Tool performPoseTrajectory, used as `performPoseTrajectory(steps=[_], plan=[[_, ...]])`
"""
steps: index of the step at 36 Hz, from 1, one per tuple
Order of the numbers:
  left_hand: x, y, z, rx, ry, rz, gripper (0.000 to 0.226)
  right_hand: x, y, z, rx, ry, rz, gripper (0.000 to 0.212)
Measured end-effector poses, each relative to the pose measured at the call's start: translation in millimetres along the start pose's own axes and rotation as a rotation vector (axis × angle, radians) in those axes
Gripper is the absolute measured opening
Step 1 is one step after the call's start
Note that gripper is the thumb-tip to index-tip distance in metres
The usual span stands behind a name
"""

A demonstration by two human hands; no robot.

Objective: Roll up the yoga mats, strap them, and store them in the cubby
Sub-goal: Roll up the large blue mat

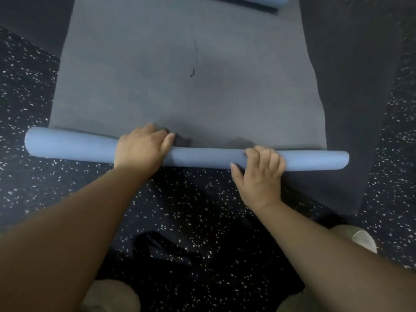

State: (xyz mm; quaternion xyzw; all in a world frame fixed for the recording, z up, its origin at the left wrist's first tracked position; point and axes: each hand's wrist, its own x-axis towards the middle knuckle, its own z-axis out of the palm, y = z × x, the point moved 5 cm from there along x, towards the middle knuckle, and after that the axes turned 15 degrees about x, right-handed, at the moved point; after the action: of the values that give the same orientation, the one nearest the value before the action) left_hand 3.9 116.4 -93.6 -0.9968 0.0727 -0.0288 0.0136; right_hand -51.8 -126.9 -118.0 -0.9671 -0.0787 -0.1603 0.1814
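Observation:
A grey-blue yoga mat lies flat on the floor, stretching away from me. Its near end is wound into a thin blue roll lying crosswise. My left hand sits on top of the roll left of centre, fingers curled over its far side. My right hand grips the roll right of centre, fingers bent over the top and thumb on the near side. The roll is thicker at its left end than at its right.
A second rolled blue mat lies at the top edge. A dark mat lies flat to the right, and another dark mat lies at the left. The floor is black speckled rubber. My knees and a shoe show at the bottom.

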Motion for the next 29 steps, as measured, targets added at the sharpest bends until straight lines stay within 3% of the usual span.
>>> performPoseTrajectory(steps=[5, 9, 12, 16, 19, 25, 29], plan=[[8, 0, 8, 0.051, -0.052, -0.075, 0.042, 5, 0, 3, -0.020, -0.018, -0.015, 0.039], [4, 1, 8, 0.082, 0.043, -0.105, 0.048, 13, 2, 2, -0.053, -0.039, -0.020, 0.041], [-4, 11, 4, 0.101, 0.153, -0.104, 0.039, 32, 3, -1, -0.057, -0.082, -0.020, 0.042], [-9, 46, 5, 0.041, 0.236, 0.044, 0.041, 77, 2, 2, -0.068, -0.358, 0.051, 0.048], [-12, 61, 10, 0.068, 0.224, 0.088, 0.043, 91, 6, 8, -0.030, -0.421, 0.051, 0.046], [-7, 67, 20, 0.184, 0.020, 0.101, 0.063, 85, 6, 12, -0.045, -0.227, 0.082, 0.057], [7, 67, 16, 0.248, -0.070, 0.104, 0.069, 91, 6, 8, -0.091, -0.074, 0.106, 0.045]])
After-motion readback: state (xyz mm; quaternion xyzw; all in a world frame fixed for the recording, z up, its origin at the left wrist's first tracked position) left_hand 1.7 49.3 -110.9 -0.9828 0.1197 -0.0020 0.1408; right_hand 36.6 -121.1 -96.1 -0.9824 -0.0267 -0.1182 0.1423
